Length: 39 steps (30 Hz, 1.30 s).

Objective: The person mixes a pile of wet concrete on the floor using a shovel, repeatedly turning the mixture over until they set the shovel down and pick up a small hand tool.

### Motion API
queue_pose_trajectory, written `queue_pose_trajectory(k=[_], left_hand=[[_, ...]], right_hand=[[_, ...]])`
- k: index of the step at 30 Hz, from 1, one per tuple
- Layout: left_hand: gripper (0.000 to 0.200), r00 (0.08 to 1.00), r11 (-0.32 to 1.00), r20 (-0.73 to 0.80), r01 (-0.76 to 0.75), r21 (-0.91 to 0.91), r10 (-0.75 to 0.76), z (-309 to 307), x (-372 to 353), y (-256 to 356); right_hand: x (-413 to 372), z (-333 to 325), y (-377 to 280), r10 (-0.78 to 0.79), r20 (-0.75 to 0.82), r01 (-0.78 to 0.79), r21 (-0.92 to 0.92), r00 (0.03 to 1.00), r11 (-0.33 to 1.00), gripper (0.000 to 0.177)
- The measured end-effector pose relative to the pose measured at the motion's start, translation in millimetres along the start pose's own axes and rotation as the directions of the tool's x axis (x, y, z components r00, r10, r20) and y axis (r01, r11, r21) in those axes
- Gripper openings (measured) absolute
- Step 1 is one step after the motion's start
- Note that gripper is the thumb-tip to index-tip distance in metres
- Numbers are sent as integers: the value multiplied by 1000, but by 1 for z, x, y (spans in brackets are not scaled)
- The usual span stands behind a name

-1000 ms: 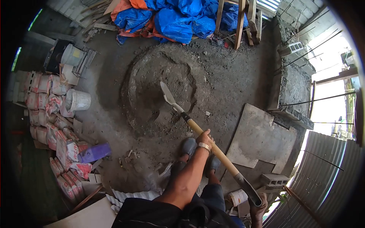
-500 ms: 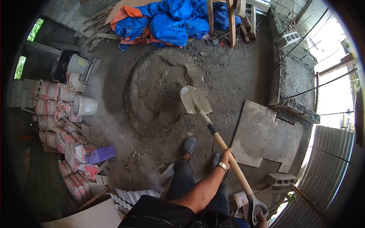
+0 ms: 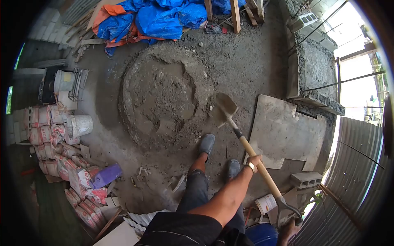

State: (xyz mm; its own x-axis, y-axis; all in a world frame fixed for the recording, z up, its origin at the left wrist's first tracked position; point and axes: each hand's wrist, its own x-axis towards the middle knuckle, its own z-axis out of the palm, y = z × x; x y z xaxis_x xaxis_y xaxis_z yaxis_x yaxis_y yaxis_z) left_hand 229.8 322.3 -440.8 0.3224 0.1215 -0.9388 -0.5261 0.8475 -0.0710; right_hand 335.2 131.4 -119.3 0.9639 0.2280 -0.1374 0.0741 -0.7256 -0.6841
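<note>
A shovel (image 3: 262, 167) with a wooden shaft and a metal blade slants across the right middle of the view. My left hand (image 3: 254, 162), with a watch at the wrist, is wrapped round the middle of its shaft. At the lower right my right hand (image 3: 289, 229) is closed on the D-shaped handle end. The shovel's blade (image 3: 225, 107) rests at or just above the gritty ground, right of the mix; whether it touches cannot be made out. A ring-shaped heap of wet concrete mix (image 3: 160, 98), with pooled water inside, lies on the floor ahead of my feet.
Stacked cement bags (image 3: 53, 135) and a white bucket (image 3: 80, 127) line the left side. A blue tarp (image 3: 160, 20) lies at the back beside wooden posts. On the right are a flat board (image 3: 287, 131), a hollow block (image 3: 305, 179) and rebar near a concrete wall.
The shovel has swung to the right and its blade has moved off the mix's edge and turned. Both hands have kept their grip and shifted right. The head view has shifted slightly.
</note>
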Motion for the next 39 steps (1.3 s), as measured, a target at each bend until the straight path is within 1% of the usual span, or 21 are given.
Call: queue_pose_trajectory(k=[1,2,6,8,11,16,18,21,23,24,25,27,29,32,33,34,35,36,37,38,39], left_hand=[[18,1000,1000,18,-10,-26,10,-3,2,29],[18,999,999,-13,-34,-28,33,-1,2,53],[20,992,988,41,-117,-96,122,6,-16,131],[16,986,981,42,-155,-118,161,12,-46,155],[14,978,969,52,-193,-156,203,16,-77,174],[14,958,942,32,-272,-195,283,21,-114,177],[15,948,931,76,-286,-228,310,12,-124,189],[21,931,919,141,-293,-265,338,17,-136,184],[22,931,930,190,-258,-260,311,33,-136,156],[23,939,950,194,-247,-190,283,41,-133,135],[23,947,965,198,-234,-120,255,49,-129,110],[20,985,990,119,-113,-89,123,64,-121,58],[16,996,998,79,-46,-52,50,62,-98,4],[19,997,997,-14,69,16,-69,30,-56,-45],[18,996,996,-33,87,-8,-87,13,-47,-47],[18,997,996,-11,82,30,-81,-3,-33,-44],[17,997,994,6,76,73,-76,-22,-24,-36],[15,1000,997,-3,15,79,-15,-42,-11,-18],[13,999,995,-14,-47,83,49,-58,-6,11],[12,994,989,-73,-70,128,80,-62,-18,53],[12,992,991,-49,-108,81,112,-75,-8,89]], right_hand=[[17,4,29,307,86,-310,16,948,951,16],[3,32,-7,228,84,-237,120,970,964,15],[-15,65,-55,171,186,-189,84,967,978,17],[-20,74,-54,-127,142,126,16,982,992,16],[-39,65,-87,-201,265,196,48,943,979,17],[-26,55,-90,-280,234,278,42,931,960,17],[-20,52,-83,-539,253,561,-19,804,828,17],[-20,42,-91,-606,267,595,131,749,793,15],[-3,18,-71,-652,242,649,102,719,754,16],[10,-5,-43,-368,213,358,86,905,930,16],[18,-15,-31,-41,180,27,80,983,996,17],[5,-29,-65,-228,-14,227,164,974,960,16],[-7,-57,-93,-112,0,112,11,994,994,31],[-17,-66,-79,-108,50,116,-220,993,968,25],[-19,-65,-67,-40,98,72,-355,994,932,24],[-8,-65,-51,336,110,-313,-183,935,932,24],[-36,-37,-69,333,109,-306,-213,936,928,23],[-36,-28,-3,202,66,-203,11,977,979,11],[-37,-8,31,256,54,-258,52,965,965,10],[-35,16,58,151,79,-156,53,985,986,11],[-53,46,8,219,229,-226,5,948,974,20]])
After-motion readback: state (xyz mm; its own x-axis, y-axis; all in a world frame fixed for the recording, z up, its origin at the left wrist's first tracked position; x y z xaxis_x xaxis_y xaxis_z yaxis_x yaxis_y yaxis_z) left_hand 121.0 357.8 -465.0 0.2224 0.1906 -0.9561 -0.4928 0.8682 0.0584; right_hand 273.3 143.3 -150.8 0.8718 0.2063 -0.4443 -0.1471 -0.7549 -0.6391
